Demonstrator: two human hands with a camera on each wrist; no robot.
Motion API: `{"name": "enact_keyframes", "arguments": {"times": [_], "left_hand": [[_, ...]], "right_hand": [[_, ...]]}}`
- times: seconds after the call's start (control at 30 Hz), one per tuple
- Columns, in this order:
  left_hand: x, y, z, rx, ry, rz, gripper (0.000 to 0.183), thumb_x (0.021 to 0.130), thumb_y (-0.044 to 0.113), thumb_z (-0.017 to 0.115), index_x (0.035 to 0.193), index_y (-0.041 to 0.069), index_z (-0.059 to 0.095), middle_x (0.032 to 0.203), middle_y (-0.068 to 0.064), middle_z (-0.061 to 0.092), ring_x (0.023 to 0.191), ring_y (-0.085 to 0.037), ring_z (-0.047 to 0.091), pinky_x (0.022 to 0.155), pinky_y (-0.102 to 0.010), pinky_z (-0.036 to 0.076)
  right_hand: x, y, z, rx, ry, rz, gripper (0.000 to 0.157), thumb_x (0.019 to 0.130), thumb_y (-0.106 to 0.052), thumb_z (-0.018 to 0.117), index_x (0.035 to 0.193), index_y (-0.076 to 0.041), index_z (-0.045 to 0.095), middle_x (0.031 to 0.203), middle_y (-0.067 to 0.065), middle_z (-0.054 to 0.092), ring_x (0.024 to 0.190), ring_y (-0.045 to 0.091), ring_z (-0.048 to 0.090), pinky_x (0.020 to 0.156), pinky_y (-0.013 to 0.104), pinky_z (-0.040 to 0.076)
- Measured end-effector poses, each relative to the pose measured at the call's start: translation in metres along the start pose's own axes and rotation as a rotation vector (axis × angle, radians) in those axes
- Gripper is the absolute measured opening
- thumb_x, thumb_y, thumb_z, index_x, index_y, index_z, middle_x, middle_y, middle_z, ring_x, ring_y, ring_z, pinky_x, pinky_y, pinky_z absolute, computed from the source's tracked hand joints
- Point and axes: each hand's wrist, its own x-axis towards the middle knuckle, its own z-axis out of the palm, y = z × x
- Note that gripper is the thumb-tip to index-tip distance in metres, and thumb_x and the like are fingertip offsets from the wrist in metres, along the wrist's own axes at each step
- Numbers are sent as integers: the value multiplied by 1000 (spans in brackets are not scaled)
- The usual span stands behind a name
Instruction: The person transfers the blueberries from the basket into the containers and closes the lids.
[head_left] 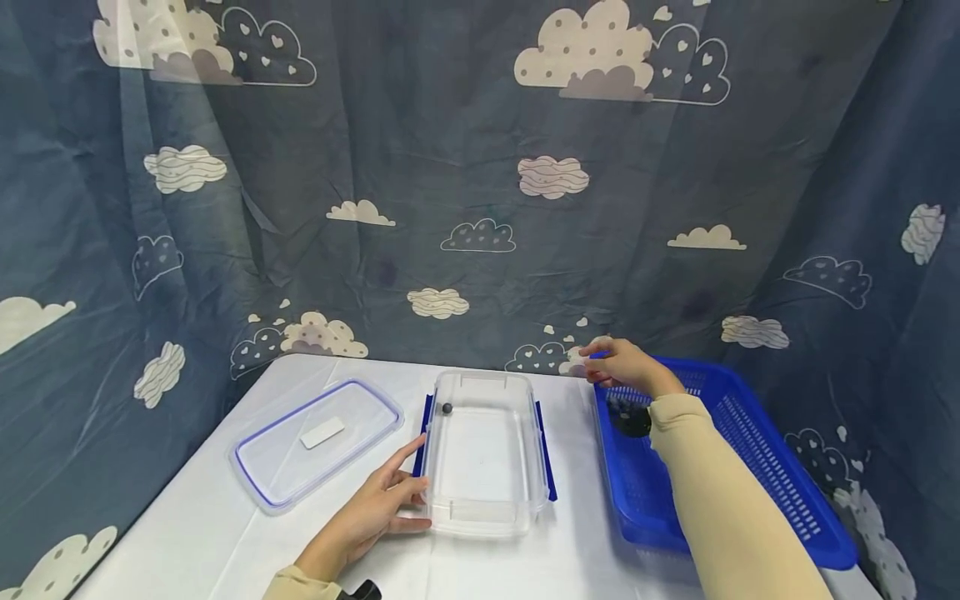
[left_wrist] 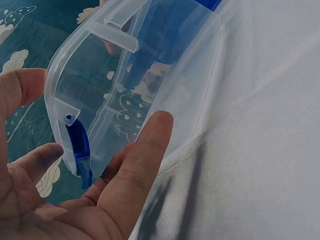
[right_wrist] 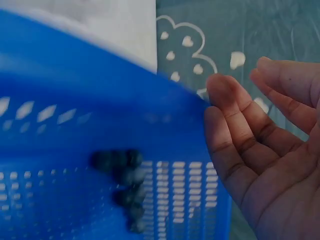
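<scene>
A clear rectangular plastic box (head_left: 483, 450) stands uncovered on the white table with blue side clips (left_wrist: 80, 142). One small dark ball (head_left: 447, 408) lies in its far left corner. My left hand (head_left: 375, 508) rests against the box's near left side with fingers spread, one fingertip touching the wall. Over the far left corner of the blue basket (head_left: 609, 454) hovers my right hand (head_left: 628, 367), its fingers loosely bent and nothing visible between them. Inside the basket sits a group of small dark balls (right_wrist: 131, 185), blurred in the right wrist view and partly hidden by my sleeve in the head view.
To the left of the box, a clear lid (head_left: 288, 462) with a blue seal lies flat, bearing a white label (head_left: 322, 432). Behind the table hangs a dark blue cloud-patterned curtain (head_left: 435, 150). The basket stands at the right edge of the table.
</scene>
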Motion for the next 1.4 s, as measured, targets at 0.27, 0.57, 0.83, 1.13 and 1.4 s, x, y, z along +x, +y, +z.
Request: {"name": "enact_keyframes", "arguments": {"times": [0.27,0.57,0.83,1.13,1.4], "left_hand": [[-4,-5,0,-7,-2,-13,77,108,27,65,173,30,23,115,-12,50,106,-23,54,95,-52,67],[-6,-6,-1,-6,-11,-9,77,109,27,64,173,30,22,115,-12,50,106,-23,54,96,-51,67],[-1,-3,-1,0,-7,0,78,108,27,65,173,30,23,113,-11,51,106,-23,55,95,-52,67],[0,-3,-1,-1,-14,-2,77,109,25,63,173,30,21,116,-12,50,106,-22,54,96,-52,67],[-1,-2,0,-1,-4,-12,76,109,24,63,173,30,21,117,-12,50,106,-23,55,96,-53,67]], "right_hand": [[-5,34,-5,39,39,24,41,113,-9,52,148,11,51,113,20,70,95,19,70,79,28,64],[-14,62,-10,61,16,71,45,111,-5,50,149,18,44,101,12,70,83,12,65,70,26,58],[-16,78,-9,123,-20,136,46,108,-2,50,149,17,40,98,7,67,84,15,66,71,27,59],[-16,78,-9,76,-24,163,43,112,-6,49,150,14,44,112,18,68,96,23,69,79,34,61],[-16,82,-7,82,-34,173,42,113,-9,49,150,12,46,114,17,67,98,23,69,80,34,60]]}}
